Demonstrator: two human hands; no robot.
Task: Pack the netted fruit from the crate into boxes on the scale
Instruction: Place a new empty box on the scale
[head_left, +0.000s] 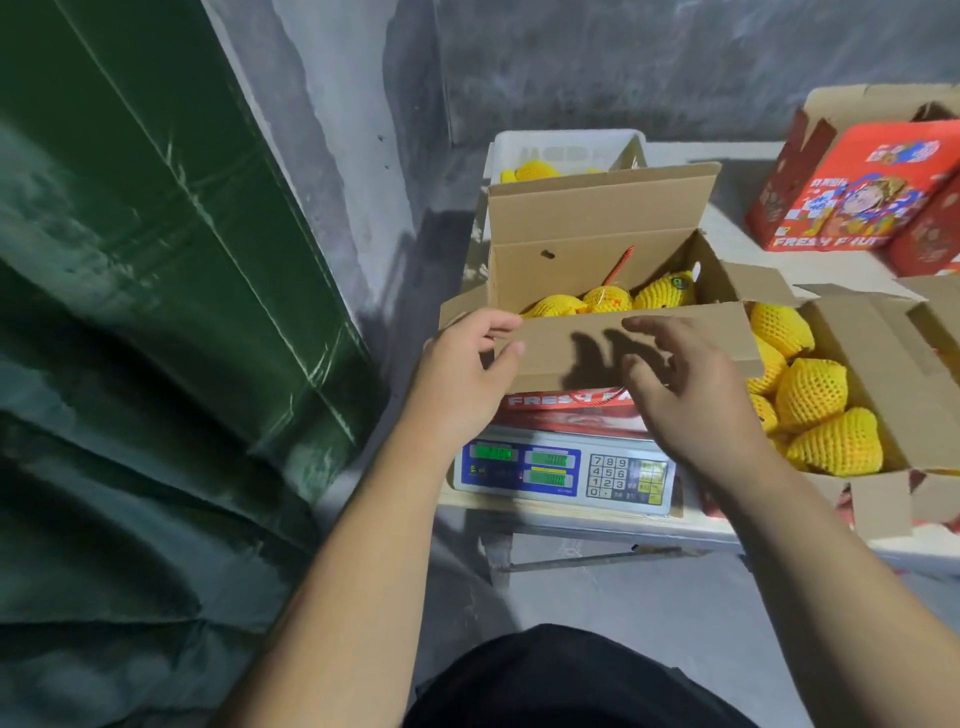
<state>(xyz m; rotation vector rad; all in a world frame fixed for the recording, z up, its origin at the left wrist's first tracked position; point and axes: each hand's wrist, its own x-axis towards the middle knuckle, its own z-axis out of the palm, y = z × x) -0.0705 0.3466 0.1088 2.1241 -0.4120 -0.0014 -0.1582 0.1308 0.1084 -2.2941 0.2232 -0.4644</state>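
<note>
I see the box (597, 270) sitting on the scale (563, 470) straight ahead of me, its long axis running left to right across my view, so the near flap (623, 345) lies broadside to both hands. My left hand (465, 364) pinches the left end of that flap, thumb and fingers curled round its edge. My right hand (685, 384) hovers in front of the flap's middle, fingers spread and loosely bent, holding nothing; I cannot tell whether the fingertips touch the cardboard. The netted fruit (613, 300) already lies inside the box, just beyond the flap's top edge, and more netted fruit (815, 405) fills an open carton to my right, nearer the right hand. A white crate (561, 150) with a few pieces stands behind the box, well out of easy reach. I judge this box close to filled and the flap the thing in hand: the next move turns on folding it away from me, over the fruit, with both hands working along its length.
</note>
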